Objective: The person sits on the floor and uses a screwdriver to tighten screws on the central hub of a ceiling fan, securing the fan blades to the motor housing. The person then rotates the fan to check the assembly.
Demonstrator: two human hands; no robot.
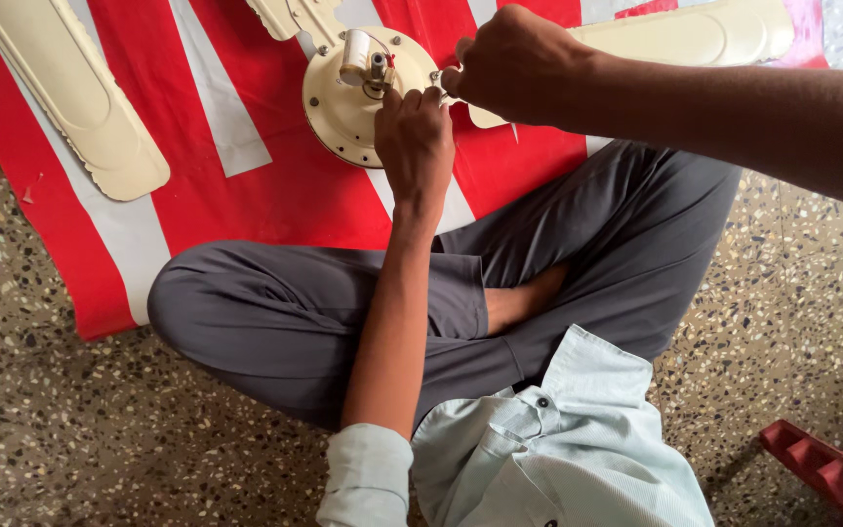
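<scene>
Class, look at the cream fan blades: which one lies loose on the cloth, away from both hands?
The blade at far left. It lies alone on the red and white cloth, apart from the motor hub; the others meet the hub near the hands.

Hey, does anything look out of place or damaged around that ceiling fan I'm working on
One cream fan blade lies loose on the red and white sheet, apart from the motor hub that both the left hand and right hand touch. No damage shows.
</scene>
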